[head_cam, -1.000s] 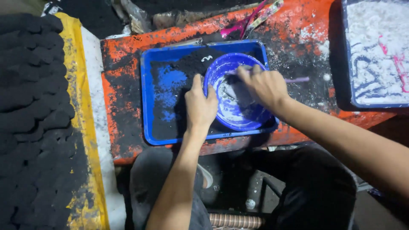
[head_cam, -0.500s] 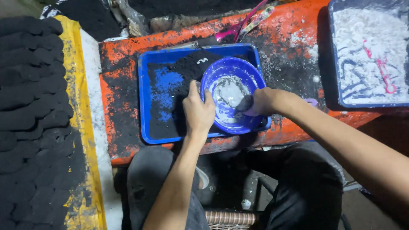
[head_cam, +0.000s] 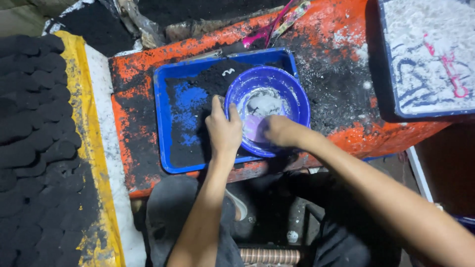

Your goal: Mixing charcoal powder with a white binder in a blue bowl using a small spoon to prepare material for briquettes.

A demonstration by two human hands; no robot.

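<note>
While you sit at the orange, soot-smeared work surface [head_cam: 346,133], far left shows a heap of black lumpy pressed pieces [head_cam: 29,138] lying on a yellow-edged sheet [head_cam: 91,128]. Next right, a shallow rectangular blue plastic tray [head_cam: 161,128] sits on the surface, its floor mostly covered in black powder [head_cam: 213,79] with a bare blue patch showing through. Your left hand [head_cam: 223,129] rests over the tray's middle, thumb and fingers pinched on the left rim of a round blue-purple plastic bowl [head_cam: 297,99]; grip is clenched on that rim. Bowl stands inside the tray's right half, upright, holding whitish-grey paste [head_cam: 264,105] smeared up its walls. Your right hand [head_cam: 278,131] is down inside the bowl at its near side, fingers curled around a pale lilac flat tool [head_cam: 253,127]; the tool is blurred, so its exact kind can't be told, but the grip reads as closed on it. Both hands nearly touching each other at the bowl's near-left edge.

Behind the tray, pink and pale sticks [head_cam: 277,22] lie at the surface's far edge, well apart from the hands. White powder is scattered on the surface to the right of the bowl. Far right, a second blue-rimmed tray [head_cam: 391,106] is filled with white powder [head_cam: 420,44] with a pink stick [head_cam: 452,66] lying in it. Your dark-trousered knees [head_cam: 173,207] show below the surface.
</note>
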